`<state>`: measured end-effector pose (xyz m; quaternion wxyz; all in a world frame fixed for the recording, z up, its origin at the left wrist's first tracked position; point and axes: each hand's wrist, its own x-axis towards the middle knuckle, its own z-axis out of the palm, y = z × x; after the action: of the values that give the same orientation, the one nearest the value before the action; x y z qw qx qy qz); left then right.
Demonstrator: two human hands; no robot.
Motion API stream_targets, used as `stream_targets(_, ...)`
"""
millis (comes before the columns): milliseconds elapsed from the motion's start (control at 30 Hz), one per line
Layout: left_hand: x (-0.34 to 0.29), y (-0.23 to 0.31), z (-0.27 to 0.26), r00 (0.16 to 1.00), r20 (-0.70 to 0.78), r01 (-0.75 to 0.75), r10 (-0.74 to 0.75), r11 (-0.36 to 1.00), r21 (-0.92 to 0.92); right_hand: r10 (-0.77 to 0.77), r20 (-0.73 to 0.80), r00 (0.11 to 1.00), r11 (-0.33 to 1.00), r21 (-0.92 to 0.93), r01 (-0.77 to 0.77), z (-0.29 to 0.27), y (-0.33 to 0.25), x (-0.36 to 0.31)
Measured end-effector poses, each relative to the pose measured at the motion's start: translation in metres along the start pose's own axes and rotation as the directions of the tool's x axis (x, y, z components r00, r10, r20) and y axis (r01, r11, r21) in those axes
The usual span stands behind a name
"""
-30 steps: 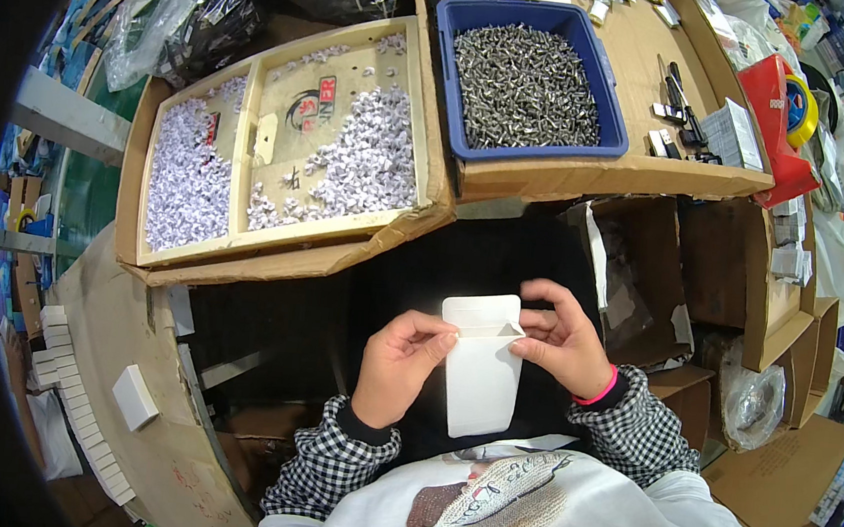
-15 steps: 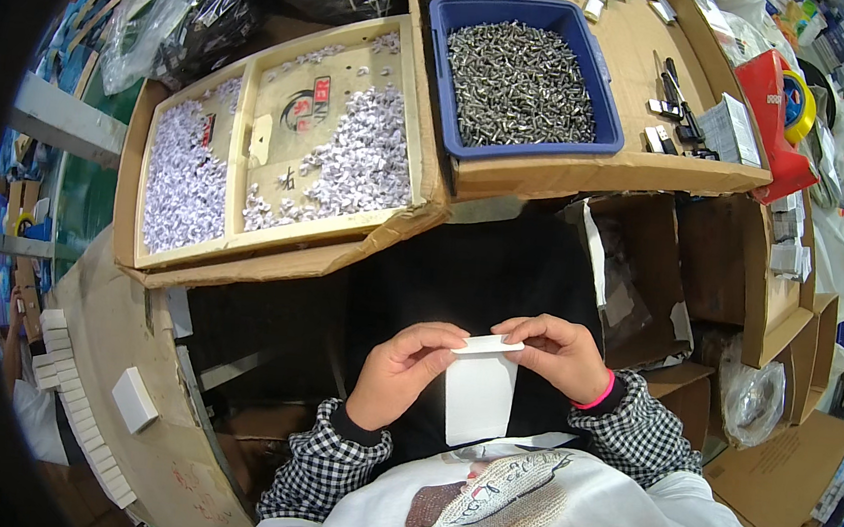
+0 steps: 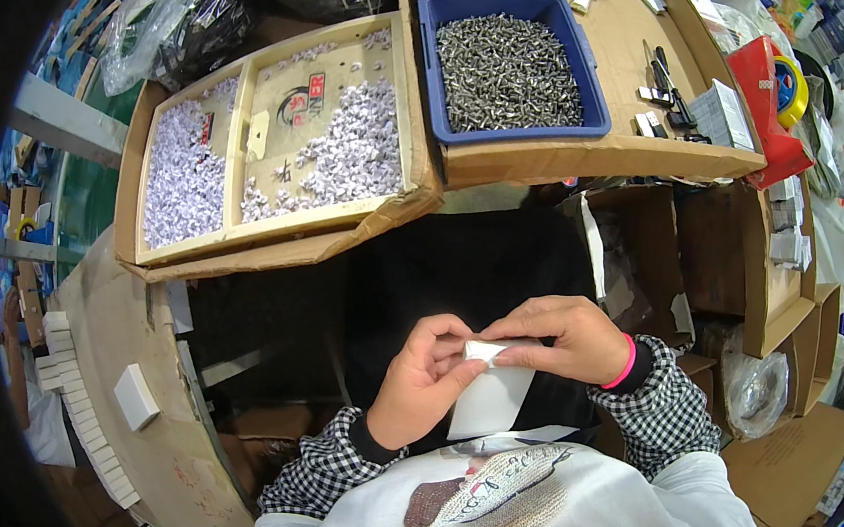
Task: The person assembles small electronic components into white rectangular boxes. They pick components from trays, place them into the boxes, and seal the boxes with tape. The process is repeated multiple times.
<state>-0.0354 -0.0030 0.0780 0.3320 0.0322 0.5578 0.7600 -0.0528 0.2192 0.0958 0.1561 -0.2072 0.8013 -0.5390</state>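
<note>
A small white paper box (image 3: 492, 402) is between my hands, in front of my chest, its upper end folded partway in. My left hand (image 3: 419, 382) grips its left upper corner, thumb across the front. At the same end my right hand (image 3: 568, 339) pinches the other side, thumb and fingers near the folded edge. My fingers hide part of that end. Another white box (image 3: 136, 397) lies flat on the cardboard surface (image 3: 177, 478) to my left, beside a long row of small white boxes (image 3: 92, 425).
Ahead stands a wooden divided tray (image 3: 296, 214) of small white pieces. Beside it are a blue bin (image 3: 594, 128) full of metal parts, screwdrivers (image 3: 670, 90), a stack of white cards (image 3: 724, 114) and a red tape dispenser (image 3: 764, 123). Open cardboard boxes (image 3: 724, 255) stand to the right.
The box's top end, held level and pinched at both corners before, is now tilted and partly covered by my fingers. My right hand has moved up and across it; my left hand has shifted right.
</note>
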Motion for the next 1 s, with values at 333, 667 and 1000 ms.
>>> stream_targets(333,0.023,-0.035,-0.005,0.747,0.654,0.441,-0.116,0.823,-0.358,-0.355,-0.059,0.933,0.912,-0.243,0.332,0.009,-0.005,-0.002)
stream_targets(667,0.023,-0.038,0.002,0.774,0.587,0.458,-0.238,0.851,-0.259,-0.372,-0.082,0.925,0.892,-0.307,0.331,0.004,-0.004,-0.007)
stream_targets(1000,0.025,-0.040,0.000,0.774,0.603,0.466,-0.193,0.819,-0.336,-0.397,-0.059,0.916,0.833,-0.441,0.333,0.003,-0.006,-0.008)
